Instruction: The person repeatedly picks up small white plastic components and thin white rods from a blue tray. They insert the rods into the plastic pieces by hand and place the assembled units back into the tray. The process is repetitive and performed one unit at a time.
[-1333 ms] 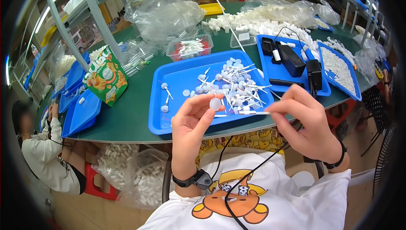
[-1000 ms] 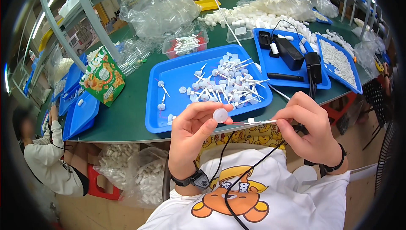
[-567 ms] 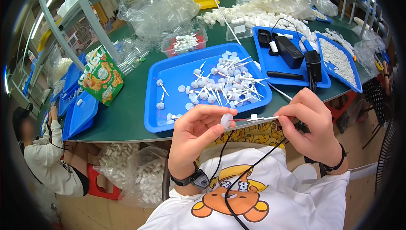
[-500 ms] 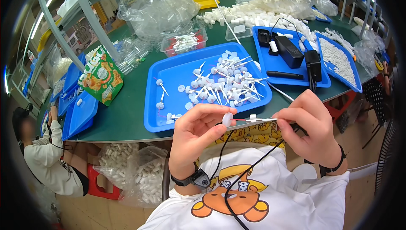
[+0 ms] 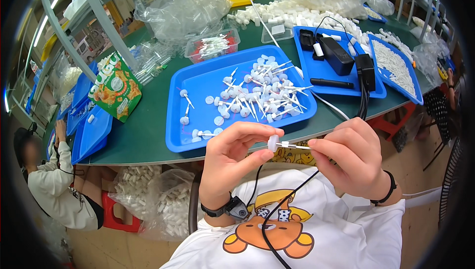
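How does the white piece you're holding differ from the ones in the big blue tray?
The held piece is alone, lifted off the table between the left hand and right hand; the tray pieces lie loose in a crisscrossed heap in the blue tray. The held piece lies level; the tray pieces point all ways. Both are white, round-capped with thin stems.

Bright, even overhead light; glare on the plastic bags [image 5: 180,9]. Centre sharp; edges bend and darken into a black rim.
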`<state>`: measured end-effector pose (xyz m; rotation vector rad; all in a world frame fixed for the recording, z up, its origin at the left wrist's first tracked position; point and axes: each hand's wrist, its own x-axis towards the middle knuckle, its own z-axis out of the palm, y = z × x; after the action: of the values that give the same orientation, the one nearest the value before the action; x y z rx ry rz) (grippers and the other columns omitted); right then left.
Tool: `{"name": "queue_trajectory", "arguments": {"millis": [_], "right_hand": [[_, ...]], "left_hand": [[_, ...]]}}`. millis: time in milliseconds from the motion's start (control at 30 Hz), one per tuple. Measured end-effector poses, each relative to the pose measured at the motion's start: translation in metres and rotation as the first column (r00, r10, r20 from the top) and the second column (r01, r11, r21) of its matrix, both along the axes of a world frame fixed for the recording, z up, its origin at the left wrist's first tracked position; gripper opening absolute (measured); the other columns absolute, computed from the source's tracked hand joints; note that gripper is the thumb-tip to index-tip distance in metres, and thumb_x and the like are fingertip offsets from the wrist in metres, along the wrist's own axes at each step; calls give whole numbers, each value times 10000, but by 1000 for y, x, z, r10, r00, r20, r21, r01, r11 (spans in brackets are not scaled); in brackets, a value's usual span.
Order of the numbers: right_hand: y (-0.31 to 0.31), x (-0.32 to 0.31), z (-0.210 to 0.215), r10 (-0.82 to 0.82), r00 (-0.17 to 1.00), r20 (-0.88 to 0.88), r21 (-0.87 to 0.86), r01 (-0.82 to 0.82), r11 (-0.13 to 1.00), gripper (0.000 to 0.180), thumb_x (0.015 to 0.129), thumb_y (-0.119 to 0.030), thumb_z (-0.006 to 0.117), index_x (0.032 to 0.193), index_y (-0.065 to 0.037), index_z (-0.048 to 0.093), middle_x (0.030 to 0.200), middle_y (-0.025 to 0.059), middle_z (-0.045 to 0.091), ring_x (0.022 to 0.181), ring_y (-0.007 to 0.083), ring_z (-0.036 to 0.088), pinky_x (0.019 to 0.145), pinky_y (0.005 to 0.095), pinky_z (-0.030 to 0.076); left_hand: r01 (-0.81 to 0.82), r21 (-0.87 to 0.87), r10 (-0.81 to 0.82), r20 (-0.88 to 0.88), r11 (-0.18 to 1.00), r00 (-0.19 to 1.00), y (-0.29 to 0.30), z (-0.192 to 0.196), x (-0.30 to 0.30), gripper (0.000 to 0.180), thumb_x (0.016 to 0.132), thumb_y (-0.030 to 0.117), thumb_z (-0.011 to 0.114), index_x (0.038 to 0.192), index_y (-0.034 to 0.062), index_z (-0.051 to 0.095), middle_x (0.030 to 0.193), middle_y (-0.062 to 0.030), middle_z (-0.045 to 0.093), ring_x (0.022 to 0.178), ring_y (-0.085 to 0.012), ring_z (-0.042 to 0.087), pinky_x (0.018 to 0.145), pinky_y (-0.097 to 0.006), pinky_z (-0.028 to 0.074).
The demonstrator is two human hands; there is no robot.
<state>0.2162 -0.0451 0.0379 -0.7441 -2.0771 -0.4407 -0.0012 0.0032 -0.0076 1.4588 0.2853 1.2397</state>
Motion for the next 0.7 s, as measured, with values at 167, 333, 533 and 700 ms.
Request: {"name": "queue_trajectory", "arguments": {"millis": [167, 333, 533, 700], "right_hand": [[-1, 1, -2, 20, 999, 49, -32, -18, 999, 306, 610, 0, 710, 908, 31, 645, 694, 41, 562, 567, 173, 504, 477, 283, 372], [-2, 1, -2, -3, 994, 108, -62, 10, 998, 345, 623, -50, 684, 954, 43, 648, 688, 41, 547, 554, 158, 492, 471, 273, 360], [0, 2, -7, -11, 989, 151, 5, 11, 1000, 348, 579, -31, 669, 920, 40, 662, 697, 39, 536, 555, 151, 483, 469, 271, 359], [-1, 1, -8, -51, 978, 203, 95, 32, 995, 364, 539, -47, 638, 888, 46, 672, 746, 63, 557, 560, 149, 475, 477, 262, 368]], "left_hand": [[14, 1, -14, 1, 1000, 1000, 1, 0, 1, 295, 800, -117, 626, 1085, -62, 573, 1095, -166, 615, 1096, -247, 589, 961, -366, 465], [43, -12, -43, -19, 999, 999, 0, 0, 5, 295, 804, -109, 630, 1090, -61, 575, 1100, -166, 612, 1094, -240, 587, 950, -363, 472], [71, -23, -71, -14, 997, 997, -4, 1, 11, 294, 810, -103, 636, 1096, -74, 573, 1103, -165, 606, 1080, -231, 590, 935, -351, 482], [79, -22, -80, -9, 997, 997, -4, 0, 13, 287, 815, -99, 635, 1093, -77, 572, 1101, -166, 603, 1077, -227, 590, 926, -343, 487]]}}
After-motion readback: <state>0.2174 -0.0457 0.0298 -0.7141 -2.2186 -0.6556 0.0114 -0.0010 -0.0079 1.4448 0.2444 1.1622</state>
